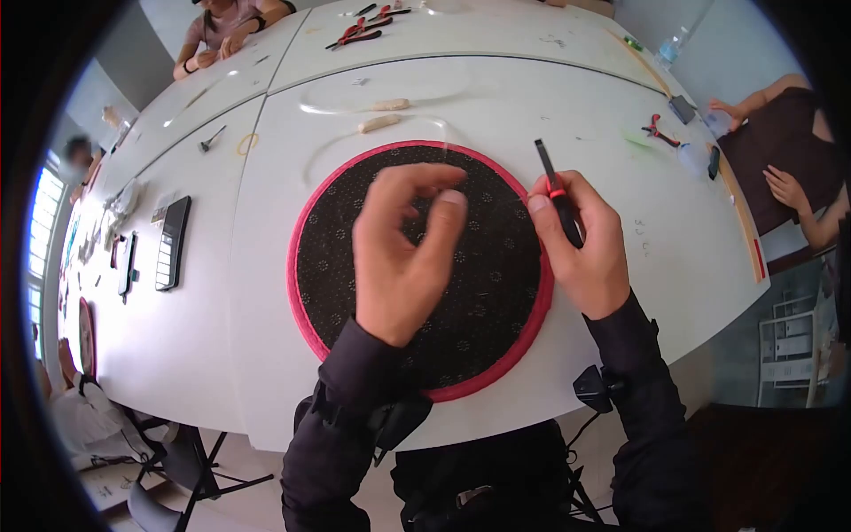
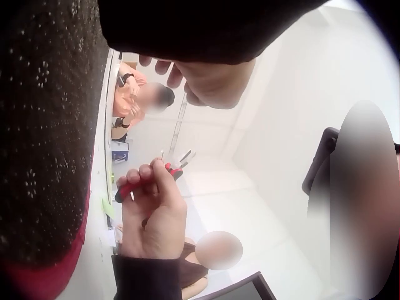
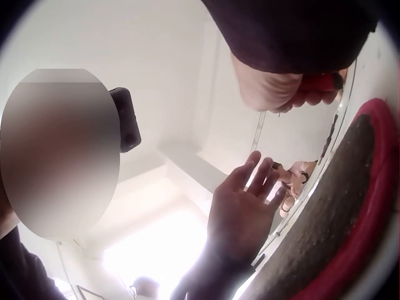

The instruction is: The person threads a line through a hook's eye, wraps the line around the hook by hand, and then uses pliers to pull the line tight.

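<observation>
My right hand (image 1: 581, 244) grips a pair of pliers (image 1: 565, 217) with red and black handles, above the right edge of a round mat. In the left wrist view, the silver jaws of the pliers (image 2: 172, 167) stick out past the fingers, and a small thin tip shows by the index finger. My left hand (image 1: 403, 248) is raised over the mat's middle, its fingers loosely bent and nothing visible in them. The round mat (image 1: 496, 293) lies with a dark, dotted face up and a pink-red border.
Two clear loops with beige handles (image 1: 381, 123) lie beyond the mat. A black phone-like device (image 1: 173, 244) lies to the left. Several red-handled pliers (image 1: 357, 34) are at the far side, another pair (image 1: 660, 131) at the right. Other people sit around the white table (image 1: 620, 115).
</observation>
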Demonstrator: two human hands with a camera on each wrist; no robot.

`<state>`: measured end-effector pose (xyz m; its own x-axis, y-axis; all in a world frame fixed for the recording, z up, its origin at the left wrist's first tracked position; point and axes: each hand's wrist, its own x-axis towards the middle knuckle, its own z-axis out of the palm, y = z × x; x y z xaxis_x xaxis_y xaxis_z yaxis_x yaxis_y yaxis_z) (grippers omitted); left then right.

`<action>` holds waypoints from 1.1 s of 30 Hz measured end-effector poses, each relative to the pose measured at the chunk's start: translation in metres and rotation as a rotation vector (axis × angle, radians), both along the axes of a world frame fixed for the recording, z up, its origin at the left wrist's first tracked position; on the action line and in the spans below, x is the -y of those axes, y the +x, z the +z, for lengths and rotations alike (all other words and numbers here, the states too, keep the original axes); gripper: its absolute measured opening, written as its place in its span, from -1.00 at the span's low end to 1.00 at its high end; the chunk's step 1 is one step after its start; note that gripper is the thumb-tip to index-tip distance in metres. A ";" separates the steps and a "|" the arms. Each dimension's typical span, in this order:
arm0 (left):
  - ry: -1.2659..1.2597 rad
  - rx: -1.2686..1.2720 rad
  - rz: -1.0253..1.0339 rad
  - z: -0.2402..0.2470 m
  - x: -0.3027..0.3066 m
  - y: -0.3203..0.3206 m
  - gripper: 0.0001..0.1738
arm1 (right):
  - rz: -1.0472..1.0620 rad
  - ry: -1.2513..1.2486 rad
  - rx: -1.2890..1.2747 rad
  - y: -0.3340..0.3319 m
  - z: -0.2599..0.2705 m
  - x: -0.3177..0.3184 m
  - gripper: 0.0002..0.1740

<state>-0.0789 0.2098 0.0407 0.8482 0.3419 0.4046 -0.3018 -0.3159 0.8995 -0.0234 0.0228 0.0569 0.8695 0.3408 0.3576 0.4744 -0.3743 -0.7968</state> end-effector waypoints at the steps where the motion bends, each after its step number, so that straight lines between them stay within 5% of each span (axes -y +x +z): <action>1: 0.069 -0.007 -0.037 0.001 0.001 0.001 -0.81 | 0.029 -0.014 0.057 -0.001 -0.001 -0.002 -0.82; 9: -0.007 -0.154 -0.235 -0.002 0.002 0.001 -0.80 | 0.113 -0.092 0.166 -0.004 -0.007 -0.006 -0.78; 21: -0.352 -0.192 -0.069 -0.007 -0.002 0.005 -0.82 | 0.084 -0.157 0.111 -0.019 -0.008 -0.007 -0.69; 33: -0.376 -0.216 -0.083 -0.008 0.000 0.004 -0.86 | 0.059 -0.202 0.147 -0.021 -0.016 -0.013 -0.75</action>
<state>-0.0752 0.2103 0.0328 0.9306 0.3583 0.0752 -0.1043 0.0627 0.9926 -0.0449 0.0356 0.0414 0.7897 0.4667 0.3982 0.6054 -0.4875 -0.6292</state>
